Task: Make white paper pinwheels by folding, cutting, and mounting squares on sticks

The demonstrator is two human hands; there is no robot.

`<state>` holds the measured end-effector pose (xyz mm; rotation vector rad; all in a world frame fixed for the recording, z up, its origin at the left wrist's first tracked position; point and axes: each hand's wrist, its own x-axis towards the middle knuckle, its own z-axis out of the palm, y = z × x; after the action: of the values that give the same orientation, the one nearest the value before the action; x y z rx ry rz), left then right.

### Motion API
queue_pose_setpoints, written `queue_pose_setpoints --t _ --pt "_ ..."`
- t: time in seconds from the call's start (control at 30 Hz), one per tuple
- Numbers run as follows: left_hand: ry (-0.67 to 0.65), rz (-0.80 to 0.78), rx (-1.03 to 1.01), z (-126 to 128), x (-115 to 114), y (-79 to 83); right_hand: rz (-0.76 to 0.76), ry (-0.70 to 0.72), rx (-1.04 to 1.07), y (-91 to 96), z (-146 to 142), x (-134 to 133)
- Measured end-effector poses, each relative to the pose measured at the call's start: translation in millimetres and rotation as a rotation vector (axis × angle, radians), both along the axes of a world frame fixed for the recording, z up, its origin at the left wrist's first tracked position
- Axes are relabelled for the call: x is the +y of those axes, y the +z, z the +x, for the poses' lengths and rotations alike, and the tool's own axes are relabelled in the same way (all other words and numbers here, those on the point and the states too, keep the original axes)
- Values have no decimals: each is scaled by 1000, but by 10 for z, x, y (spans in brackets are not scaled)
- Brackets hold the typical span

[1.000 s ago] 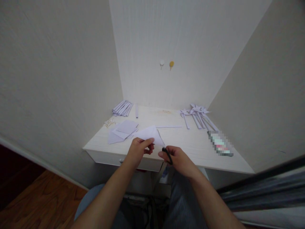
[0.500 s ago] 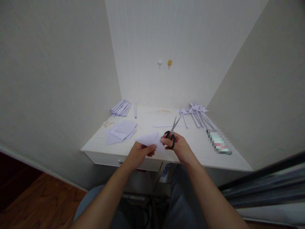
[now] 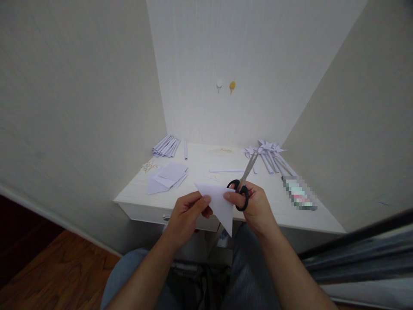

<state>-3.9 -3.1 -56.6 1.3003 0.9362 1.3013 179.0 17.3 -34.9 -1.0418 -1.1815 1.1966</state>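
Note:
Between my hands is a white sheet of paper (image 3: 219,206) folded to a triangle, one corner pointing down past the desk's front edge. My left hand (image 3: 190,211) pinches its left side between thumb and fingers. Black-handled scissors (image 3: 248,170) hang on the fingers of my right hand (image 3: 253,202), their blades nearly together and pointing up and away. The thumb of that hand also presses on the paper's upper right part. Left of the paper, a stack of white paper squares (image 3: 172,171) lies on the white desk (image 3: 193,150).
A bundle of rolled paper sticks (image 3: 166,146) and small pale pieces (image 3: 149,166) lie at the left. One paper stick (image 3: 226,171) lies mid-desk. Paper pinwheels (image 3: 269,148) rest at the back right, near a blurred phone (image 3: 298,192). Walls (image 3: 219,43) enclose the desk.
The paper has turned so its folded triangle faces me, with a corner now pointing down. My right hand has moved slightly right, and its thumb now rests on the paper. The scissor blades have closed together.

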Motion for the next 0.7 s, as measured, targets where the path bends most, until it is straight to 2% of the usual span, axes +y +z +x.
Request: queue_pose_setpoints --t 0.2,0.47,0.7 --pt "100 20 -80 13 -40 39 -6 51 -47 49 37 -81" --pt "106 8 -153 -42 -64 10 -15 61 -101 45 53 -147" --pt "138 65 -149 -66 -52 72 -20 101 -106 28 83 -199"
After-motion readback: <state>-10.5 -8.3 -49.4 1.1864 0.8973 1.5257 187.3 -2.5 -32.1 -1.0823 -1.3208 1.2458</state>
